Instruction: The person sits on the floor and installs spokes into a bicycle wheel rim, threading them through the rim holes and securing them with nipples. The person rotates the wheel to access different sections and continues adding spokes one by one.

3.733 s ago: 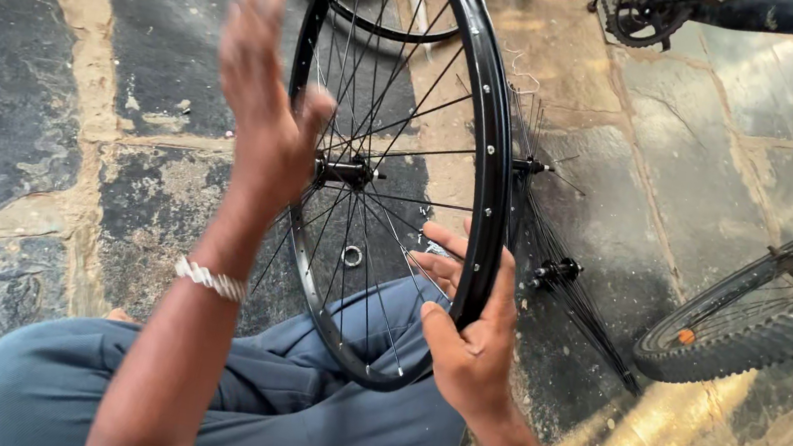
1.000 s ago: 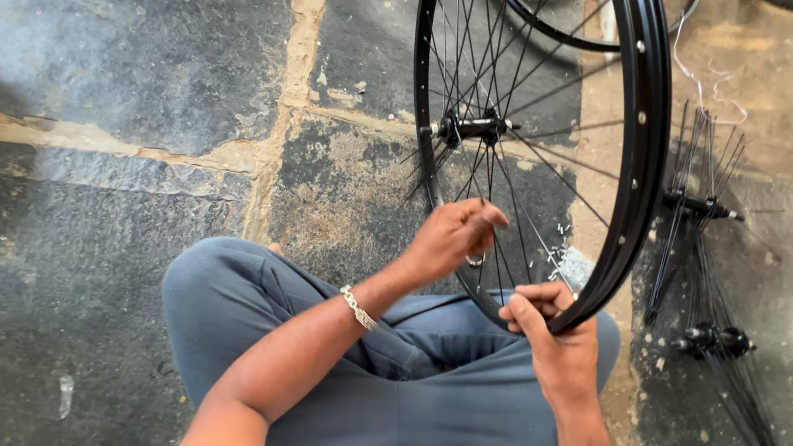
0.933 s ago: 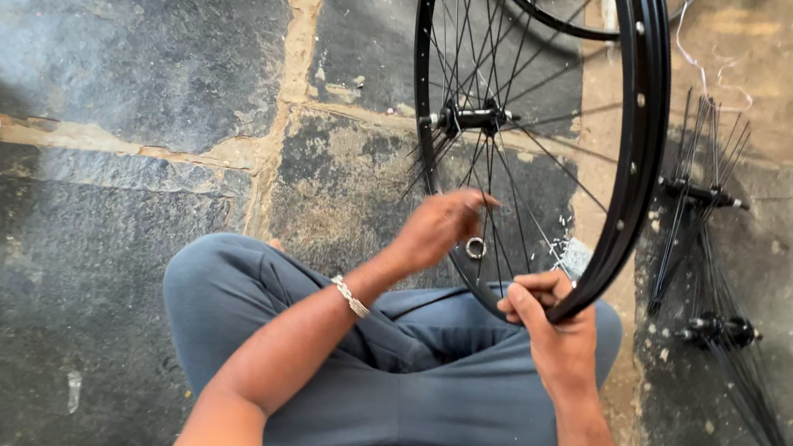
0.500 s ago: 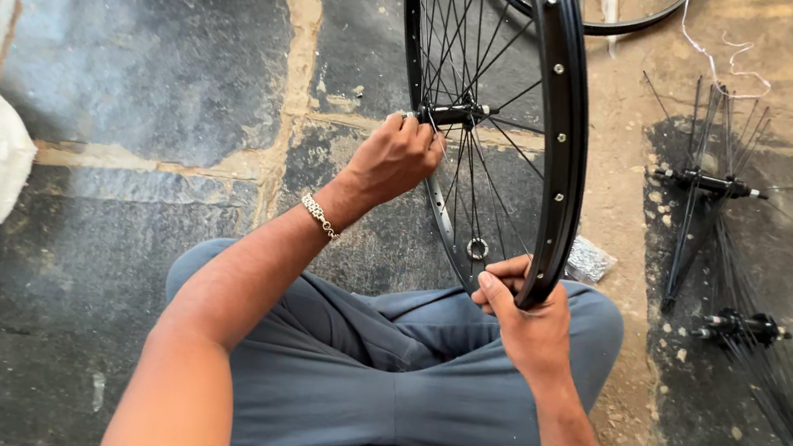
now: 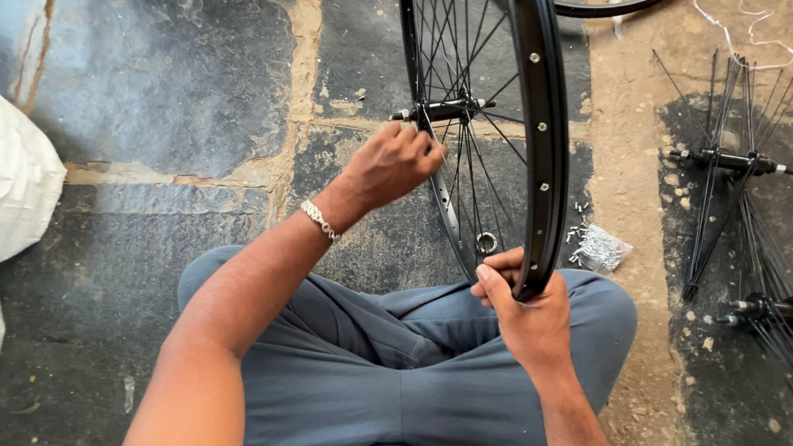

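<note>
The wheel (image 5: pixel 528 138) stands upright on the stone floor (image 5: pixel 174 65), edge-on to the camera, its lower rim resting against the seated person's lap at 6 o'clock.

Right hand (image 5: pixel 526 315): fingers wrapped around the rim at its lowest point, thumb on the inner face. It steadies the wheel.

Left hand (image 5: pixel 392 164): fingers curled among the spokes just below the hub (image 5: pixel 441 109), at 7 o'clock from the axle. Whether it pinches a single spoke cannot be told.

To work well here, keep the rim braced firmly against the lap so it stays upright, and handle one spoke at a time close to the hub, where the crossings are plain.

A small bag of silver fittings (image 5: pixel 600 248) lies at 3 o'clock from the rim. Two spoked hubs (image 5: pixel 726 163) lie further right.
</note>
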